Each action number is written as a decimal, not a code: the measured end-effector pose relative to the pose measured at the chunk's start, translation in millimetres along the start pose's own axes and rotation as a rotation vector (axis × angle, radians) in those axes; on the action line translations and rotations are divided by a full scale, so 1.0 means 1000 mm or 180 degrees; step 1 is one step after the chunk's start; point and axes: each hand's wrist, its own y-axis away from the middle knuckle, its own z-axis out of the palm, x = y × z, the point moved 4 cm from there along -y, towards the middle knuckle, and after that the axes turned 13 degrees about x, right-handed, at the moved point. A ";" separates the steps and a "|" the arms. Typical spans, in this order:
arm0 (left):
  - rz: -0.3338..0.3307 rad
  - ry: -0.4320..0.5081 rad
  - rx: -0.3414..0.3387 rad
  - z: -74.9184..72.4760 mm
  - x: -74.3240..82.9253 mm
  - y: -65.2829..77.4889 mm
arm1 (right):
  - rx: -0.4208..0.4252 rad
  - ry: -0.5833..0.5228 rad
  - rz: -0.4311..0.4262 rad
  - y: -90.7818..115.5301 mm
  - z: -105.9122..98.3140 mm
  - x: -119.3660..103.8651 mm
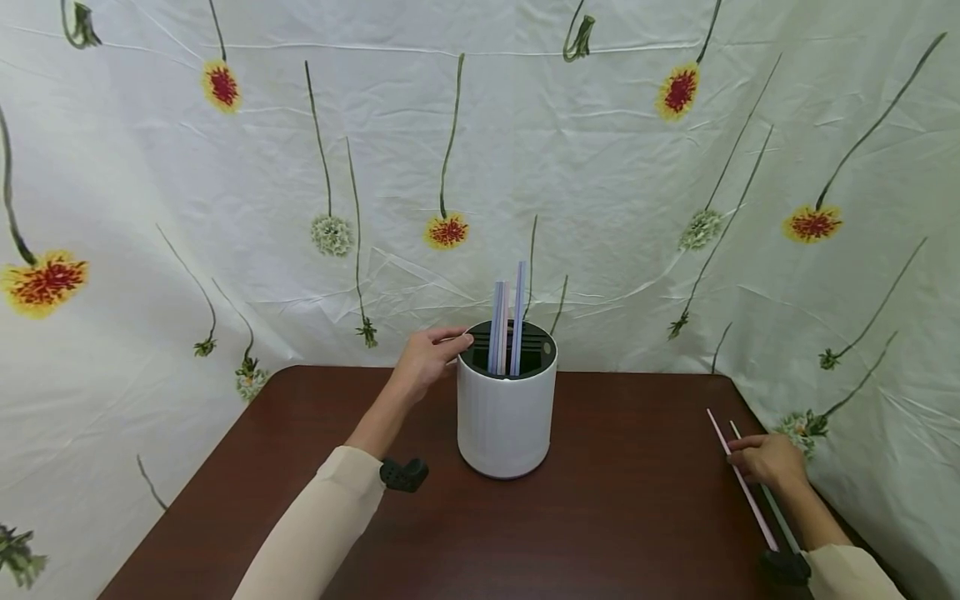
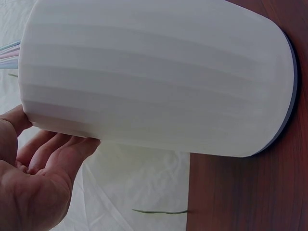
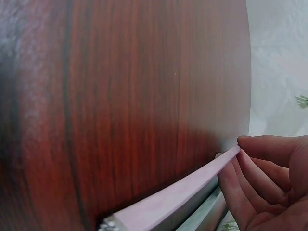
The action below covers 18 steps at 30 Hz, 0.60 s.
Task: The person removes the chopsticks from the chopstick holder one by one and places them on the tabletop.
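Observation:
A white cylindrical pen holder [image 1: 504,425] with a dark slotted top [image 1: 538,354] stands upright on the table. Several long thin sticks [image 1: 517,321] in pale blue, pink and lilac rise from it. My left hand [image 1: 431,358] holds it by the left side of its rim, the thumb at the rim and the fingers against the outer wall [image 2: 154,82]. At the table's right side, my right hand [image 1: 772,462] pinches a long pink stick [image 3: 178,195] near its far end between thumb and fingers. A pale green stick [image 1: 780,518] lies beside it, partly hidden by the hand.
The dark reddish-brown table [image 1: 630,500] ends at the back and right against a white hanging cloth [image 1: 600,183] printed with flowers. A black wrist device [image 1: 403,475] sits on the left wrist, and another [image 1: 786,568] on the right.

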 end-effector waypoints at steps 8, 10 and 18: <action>-0.0011 0.0040 0.0005 0.000 -0.001 0.001 | -0.0012 0.0110 -0.0060 0.000 -0.001 0.001; -0.0014 0.0039 0.0006 0.000 -0.001 0.000 | 0.0001 0.0096 -0.0071 0.000 -0.001 0.002; -0.0016 0.0015 0.0005 0.000 0.000 0.000 | -0.0017 -0.0005 -0.0096 0.000 -0.003 0.004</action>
